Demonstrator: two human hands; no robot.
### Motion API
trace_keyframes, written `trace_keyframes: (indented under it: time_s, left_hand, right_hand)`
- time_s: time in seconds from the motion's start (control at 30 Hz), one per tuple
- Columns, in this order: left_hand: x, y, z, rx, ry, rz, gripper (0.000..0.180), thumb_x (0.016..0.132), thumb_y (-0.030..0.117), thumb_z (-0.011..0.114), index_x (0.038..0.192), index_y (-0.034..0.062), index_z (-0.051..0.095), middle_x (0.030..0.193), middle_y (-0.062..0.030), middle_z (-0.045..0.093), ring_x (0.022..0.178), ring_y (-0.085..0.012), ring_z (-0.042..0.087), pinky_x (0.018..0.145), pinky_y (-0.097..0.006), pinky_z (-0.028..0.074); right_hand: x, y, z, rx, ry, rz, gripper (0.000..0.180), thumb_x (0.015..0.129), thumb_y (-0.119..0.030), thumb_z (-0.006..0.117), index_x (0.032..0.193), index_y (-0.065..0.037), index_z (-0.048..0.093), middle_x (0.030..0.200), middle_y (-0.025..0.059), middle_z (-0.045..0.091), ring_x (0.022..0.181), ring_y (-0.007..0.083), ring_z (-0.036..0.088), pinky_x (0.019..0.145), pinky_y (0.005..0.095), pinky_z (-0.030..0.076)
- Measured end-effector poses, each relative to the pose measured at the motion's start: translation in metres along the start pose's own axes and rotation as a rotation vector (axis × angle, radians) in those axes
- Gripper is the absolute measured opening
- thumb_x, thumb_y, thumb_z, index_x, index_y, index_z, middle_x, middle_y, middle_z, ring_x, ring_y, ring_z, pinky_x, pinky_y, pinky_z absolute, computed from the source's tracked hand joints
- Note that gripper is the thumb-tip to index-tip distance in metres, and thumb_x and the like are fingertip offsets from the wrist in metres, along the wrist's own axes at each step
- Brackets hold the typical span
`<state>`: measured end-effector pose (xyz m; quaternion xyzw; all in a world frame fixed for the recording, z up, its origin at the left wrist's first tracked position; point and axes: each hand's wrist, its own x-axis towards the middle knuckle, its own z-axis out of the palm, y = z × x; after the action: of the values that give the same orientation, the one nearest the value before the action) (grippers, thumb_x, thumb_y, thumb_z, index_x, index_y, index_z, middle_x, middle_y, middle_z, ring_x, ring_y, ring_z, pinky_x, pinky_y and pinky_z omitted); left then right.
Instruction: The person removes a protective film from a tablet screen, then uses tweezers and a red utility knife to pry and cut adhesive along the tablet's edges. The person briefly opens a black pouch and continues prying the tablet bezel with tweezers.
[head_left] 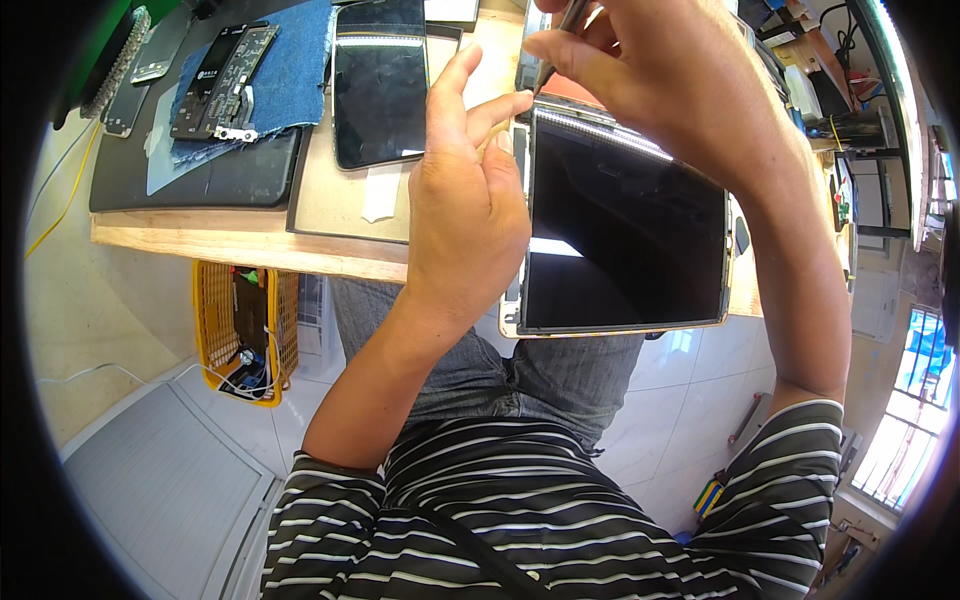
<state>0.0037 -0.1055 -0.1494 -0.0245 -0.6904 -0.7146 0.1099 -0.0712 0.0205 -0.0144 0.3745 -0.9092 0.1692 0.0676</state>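
Head view, right hand (620, 60): fingers clamped on a thin dark tool (573, 16), whose lower end points at the tablet's upper-left corner; the exact contact is too small to tell.
Left hand (470, 185): fingers apart, not wrapped around anything; 1 fingertip sits just beside the tool's lower end.
Tablet (630, 220): in front of the torso, dark glass facing up, its near end reaching past the front edge of the counter (245, 243).
Left of the tablet: 1 dark-screened device (380, 110); farther left, a circuit board (222, 85) on blue cloth (290, 55).
Step in hand: seems to be fine work at the tablet's upper-left corner, the left hand probably guiding.
Next move: likely calls for light, controlled tool pressure and a steady tablet; a slip could scratch the glass or catch the nearby fingertip.
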Motion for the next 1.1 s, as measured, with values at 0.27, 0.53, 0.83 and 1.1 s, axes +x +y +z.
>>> trace_keyframes:
  time_s: [0.27, 0.53, 0.83, 1.1]
  left_hand:
    - [-0.001, 0.010, 0.001, -0.037, 0.009, -0.065, 0.054, 0.104, -0.001, 0.045, 0.155, 0.0005, 0.026, 0.131, -0.0226, 0.066, 0.048, -0.0022, 0.049, 0.044, -0.017, 0.041]
    - [-0.006, 0.004, 0.002, -0.101, 0.015, -0.008, 0.058, 0.101, -0.002, 0.044, 0.156, 0.0008, 0.026, 0.135, -0.0236, 0.064, 0.048, 0.0005, 0.046, 0.043, -0.014, 0.038]
    - [-0.007, 0.012, -0.005, -0.082, 0.004, -0.034, 0.052, 0.104, -0.001, 0.042, 0.154, 0.0022, 0.029, 0.133, -0.0217, 0.064, 0.051, 0.0004, 0.048, 0.044, -0.014, 0.039]
    - [-0.010, 0.019, 0.001, 0.003, 0.040, -0.012, 0.051, 0.102, -0.003, 0.044, 0.151, -0.0005, 0.031, 0.132, -0.0233, 0.065, 0.050, -0.0026, 0.050, 0.045, -0.015, 0.041]
  right_hand:
    - [-0.005, 0.027, 0.001, 0.147, 0.004, 0.013, 0.020, 0.091, -0.008, 0.068, 0.106, -0.002, 0.057, 0.082, 0.0151, 0.066, 0.078, 0.0287, 0.069, 0.072, 0.0374, 0.053]
    - [-0.115, 0.075, -0.075, 0.028, 0.090, 0.546, 0.053, 0.089, 0.005, 0.060, 0.140, -0.008, 0.052, 0.074, -0.0032, 0.052, 0.063, 0.0050, 0.054, 0.060, 0.0233, 0.045]
    - [-0.206, 0.113, -0.027, 0.118, -0.041, 0.783, 0.050, 0.088, -0.023, 0.077, 0.130, -0.006, 0.056, 0.077, 0.0166, 0.069, 0.073, 0.0330, 0.068, 0.072, 0.0433, 0.053]
    - [-0.230, 0.139, -0.020, -0.042, 0.016, 0.890, 0.020, 0.086, -0.015, 0.074, 0.084, 0.005, 0.071, 0.072, 0.0111, 0.069, 0.061, 0.0158, 0.063, 0.058, 0.0336, 0.050]
